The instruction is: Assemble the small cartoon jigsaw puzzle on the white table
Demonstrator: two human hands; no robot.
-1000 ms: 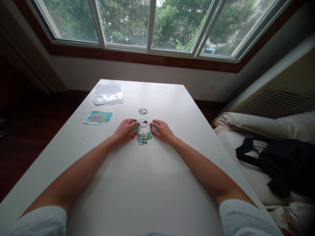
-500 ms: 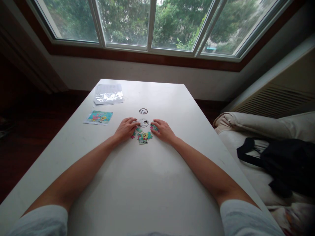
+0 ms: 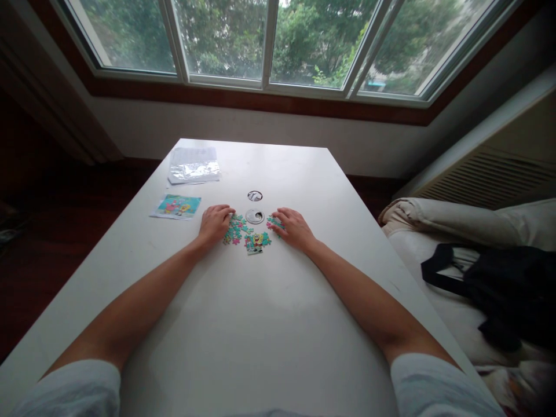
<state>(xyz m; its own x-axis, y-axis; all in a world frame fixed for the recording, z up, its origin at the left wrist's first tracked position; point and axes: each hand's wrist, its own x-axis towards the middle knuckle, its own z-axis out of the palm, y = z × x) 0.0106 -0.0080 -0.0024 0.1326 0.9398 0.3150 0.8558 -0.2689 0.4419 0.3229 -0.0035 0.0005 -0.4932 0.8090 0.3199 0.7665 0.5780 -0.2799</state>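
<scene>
My left hand (image 3: 215,223) rests at the left edge of a loose pile of jigsaw puzzle pieces (image 3: 235,227), its fingers loosely bent and its thumb mostly hidden. Over a smaller group of pieces (image 3: 273,222) on the right lies my right hand (image 3: 293,227), fingers apart, partly covering them. Between the hands, nearer to me, is a joined section of puzzle (image 3: 258,242) with a yellow cartoon figure. A round silvery lid-like disc (image 3: 255,216) sits just beyond it. Neither hand visibly lifts a piece.
All this lies on a white table (image 3: 260,324). A second round disc (image 3: 255,196) is farther back. On the left are a colourful picture sheet (image 3: 178,206) and a clear plastic packet with papers (image 3: 194,165). To the right, a dark bag (image 3: 512,284) lies on a pale padded seat (image 3: 408,243).
My left hand has drawn back leftward from the disc and the pile, uncovering more pieces. The right hand has stayed nearly in place. The view has shifted slightly.
</scene>
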